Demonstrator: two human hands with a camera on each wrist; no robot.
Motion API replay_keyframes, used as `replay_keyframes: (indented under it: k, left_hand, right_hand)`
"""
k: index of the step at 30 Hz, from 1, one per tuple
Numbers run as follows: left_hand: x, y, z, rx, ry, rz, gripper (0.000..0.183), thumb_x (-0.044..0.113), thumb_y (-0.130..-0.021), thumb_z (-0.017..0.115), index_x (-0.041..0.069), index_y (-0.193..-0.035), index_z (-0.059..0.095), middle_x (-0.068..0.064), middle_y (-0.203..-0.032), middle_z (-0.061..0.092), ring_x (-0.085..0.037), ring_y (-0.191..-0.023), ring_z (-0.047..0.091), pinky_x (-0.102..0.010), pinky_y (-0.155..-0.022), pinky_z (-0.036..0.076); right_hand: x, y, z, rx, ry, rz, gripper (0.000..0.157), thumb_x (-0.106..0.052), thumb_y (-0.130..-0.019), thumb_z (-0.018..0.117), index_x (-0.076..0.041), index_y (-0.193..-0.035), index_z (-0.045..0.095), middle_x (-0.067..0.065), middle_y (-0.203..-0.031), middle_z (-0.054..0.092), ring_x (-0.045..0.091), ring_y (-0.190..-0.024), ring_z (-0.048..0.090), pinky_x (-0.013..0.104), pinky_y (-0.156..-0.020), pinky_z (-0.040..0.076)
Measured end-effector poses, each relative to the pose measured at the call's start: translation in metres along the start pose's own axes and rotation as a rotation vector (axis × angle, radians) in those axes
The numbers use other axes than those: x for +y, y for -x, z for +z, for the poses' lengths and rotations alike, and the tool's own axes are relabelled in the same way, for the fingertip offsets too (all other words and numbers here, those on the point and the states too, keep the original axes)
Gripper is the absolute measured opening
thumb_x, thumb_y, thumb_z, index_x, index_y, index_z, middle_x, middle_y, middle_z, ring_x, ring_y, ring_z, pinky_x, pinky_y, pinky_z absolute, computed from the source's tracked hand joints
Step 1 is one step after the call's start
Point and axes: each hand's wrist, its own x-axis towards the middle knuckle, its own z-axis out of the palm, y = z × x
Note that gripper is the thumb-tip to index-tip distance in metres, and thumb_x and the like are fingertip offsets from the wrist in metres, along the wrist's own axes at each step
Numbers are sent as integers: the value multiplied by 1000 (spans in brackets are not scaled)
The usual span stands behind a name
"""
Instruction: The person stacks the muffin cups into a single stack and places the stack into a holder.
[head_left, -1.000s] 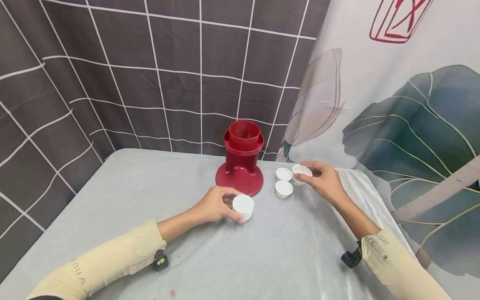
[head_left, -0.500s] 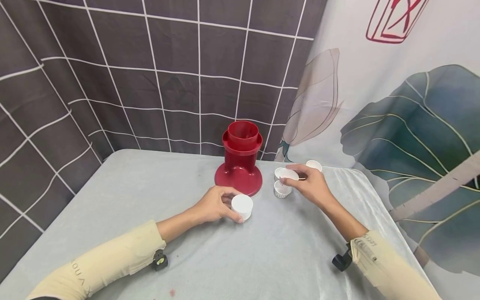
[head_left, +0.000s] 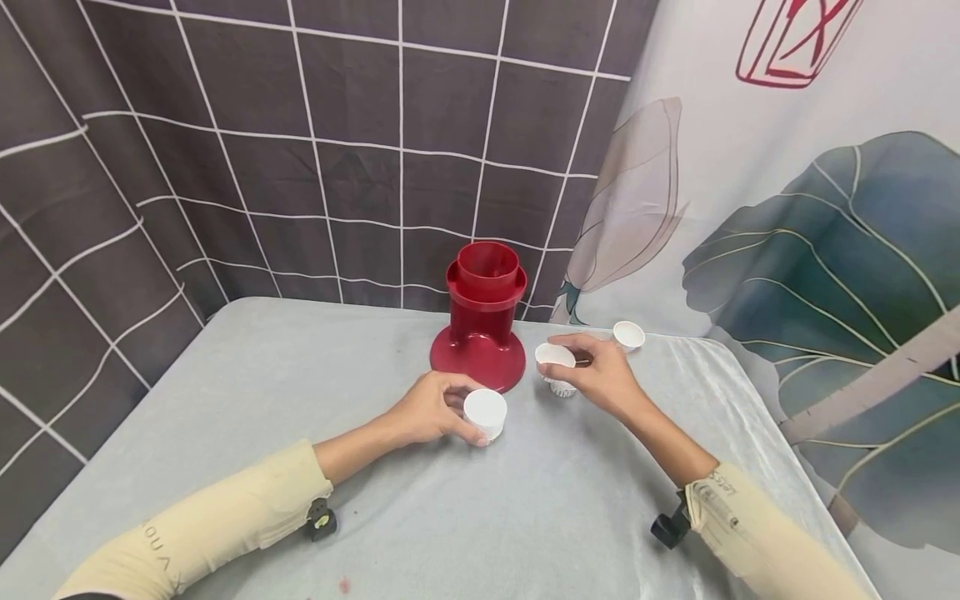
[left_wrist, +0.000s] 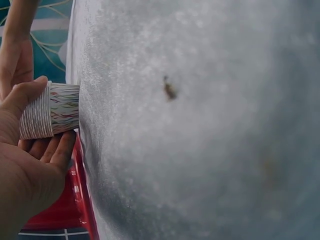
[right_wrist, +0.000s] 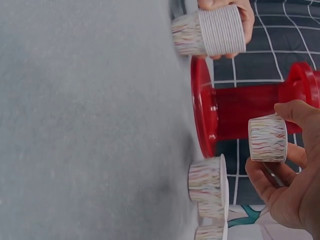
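Observation:
My left hand [head_left: 431,410] grips a nested stack of white paper baking cups [head_left: 486,410] on the table, thumb and fingers around its sides. The left wrist view shows the many stacked rims and colourful streaks of this stack [left_wrist: 52,110]. My right hand [head_left: 606,377] pinches one paper baking cup [head_left: 555,356] between thumb and fingers, mouth up. In the right wrist view this single cup [right_wrist: 268,139] is raised off the table. Beneath it, a standing baking cup [head_left: 562,389] is mostly hidden. Another baking cup [head_left: 628,334] stands behind my right hand.
A red plastic stand [head_left: 483,333] with a round base and a tube-like top rises between and behind my hands. Pale grey cloth covers the table [head_left: 315,358]. A dark gridded curtain [head_left: 337,167] and a floral curtain [head_left: 645,192] hang close behind its back edge.
My right hand has lifted a baking cup and carried it left, above the other standing cups. A cup behind that hand has come into view. My left hand stays on the stack.

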Motion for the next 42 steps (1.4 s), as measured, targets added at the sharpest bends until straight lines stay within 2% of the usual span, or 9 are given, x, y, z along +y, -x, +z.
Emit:
replay_keyframes:
  k: [6, 10, 15, 27, 42]
  left_hand:
    - [1, -1, 0, -3, -14, 2, 58, 9, -73, 105, 8, -128, 84, -6, -112, 83, -16, -93, 79, -24, -87, 65]
    - [1, -1, 0, -7, -9, 2, 58, 8, -73, 105, 7, -127, 84, -6, -111, 83, -16, -92, 79, -23, -86, 65]
    - [1, -1, -1, -11, -5, 6, 58, 8, -74, 105, 7, -128, 84, -6, -111, 83, -15, -91, 79, -23, -86, 65]
    - [2, -1, -1, -20, -8, 11, 58, 7, -75, 104, 7, -129, 83, -7, -113, 84, -16, -93, 80, -22, -88, 65]
    - [2, -1, -2, -24, -10, 18, 57, 7, -76, 104, 6, -128, 83, -8, -113, 84, -16, -94, 81, -24, -89, 66]
  right_hand:
    - [-4, -1, 10, -33, -12, 13, 52, -28, -92, 94, -6, -138, 80, 17, -138, 80, 30, -109, 81, 16, -86, 60]
    - [-7, -2, 16, -52, -36, 7, 51, -26, -91, 94, -6, -137, 80, 16, -133, 82, 30, -107, 82, 18, -82, 63]
    - [-12, -1, 21, -65, -50, -6, 50, -25, -91, 94, -6, -136, 81, 16, -131, 82, 29, -106, 83, 20, -84, 64]
    - [-22, 3, 29, -99, -93, -38, 48, -23, -92, 94, -8, -136, 81, 15, -132, 82, 26, -104, 83, 17, -87, 64]
    - [-42, 9, 37, -144, -124, -64, 49, -24, -92, 94, -12, -137, 80, 9, -133, 82, 22, -101, 83, 21, -90, 66]
